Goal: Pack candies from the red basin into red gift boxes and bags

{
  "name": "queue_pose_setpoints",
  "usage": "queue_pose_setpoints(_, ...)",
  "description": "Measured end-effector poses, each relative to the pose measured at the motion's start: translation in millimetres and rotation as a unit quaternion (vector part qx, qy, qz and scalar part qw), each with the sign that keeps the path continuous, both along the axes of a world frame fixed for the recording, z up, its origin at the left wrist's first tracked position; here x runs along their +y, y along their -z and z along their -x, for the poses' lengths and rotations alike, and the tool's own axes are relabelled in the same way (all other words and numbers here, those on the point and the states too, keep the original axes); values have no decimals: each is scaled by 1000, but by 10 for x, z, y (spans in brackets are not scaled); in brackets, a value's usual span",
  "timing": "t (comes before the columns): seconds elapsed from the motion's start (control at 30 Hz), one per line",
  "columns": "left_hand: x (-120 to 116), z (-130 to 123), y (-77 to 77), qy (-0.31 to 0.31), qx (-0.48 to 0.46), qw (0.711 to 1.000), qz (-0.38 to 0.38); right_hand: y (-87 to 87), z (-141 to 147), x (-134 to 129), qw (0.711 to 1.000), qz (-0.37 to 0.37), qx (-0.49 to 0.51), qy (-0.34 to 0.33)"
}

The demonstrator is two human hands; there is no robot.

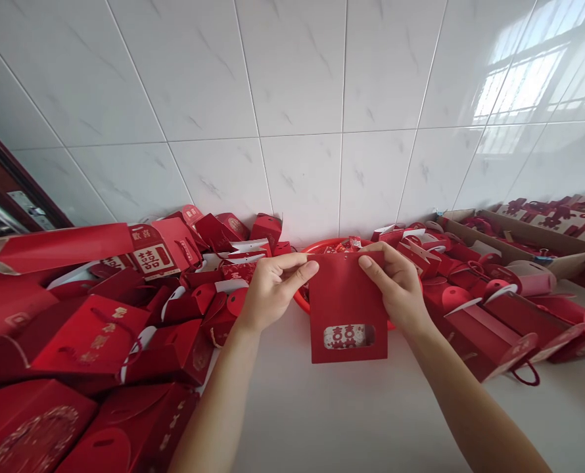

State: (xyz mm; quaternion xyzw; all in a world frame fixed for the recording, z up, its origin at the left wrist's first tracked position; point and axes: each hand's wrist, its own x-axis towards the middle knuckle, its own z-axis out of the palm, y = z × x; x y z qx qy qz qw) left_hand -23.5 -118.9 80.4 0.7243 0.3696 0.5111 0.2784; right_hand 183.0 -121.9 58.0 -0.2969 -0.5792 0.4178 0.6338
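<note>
Both hands hold up a red paper gift box point(348, 289) by its upper corners, over the pale tabletop. A clear oval window low on its front shows white and red double-happiness characters. My left hand point(273, 289) pinches the top left corner between thumb and fingers. At the top right corner, my right hand point(396, 282) grips with its thumb on the front and its fingers behind. Behind the box stands an orange-red plastic basket point(301, 301), partly hidden, with small red wrapped items in it.
Many red gift boxes point(90, 335) are heaped on the left, some with flaps up. More red boxes point(490, 315) lie on the right, near an open cardboard carton point(563, 263) with red items inside. A tiled wall point(302, 98) rises behind the tabletop point(322, 420).
</note>
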Motion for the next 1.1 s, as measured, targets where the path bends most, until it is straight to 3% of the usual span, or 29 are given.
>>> queue_pose_setpoints(0.47,-89,-97,-11,26,-40,997,53,-22,24,-42,999,-11,-29,7)
queue_pose_setpoints(1.1,-118,-75,7,-20,1,1000,-6,-70,12,-61,999,-12,-30,-18)
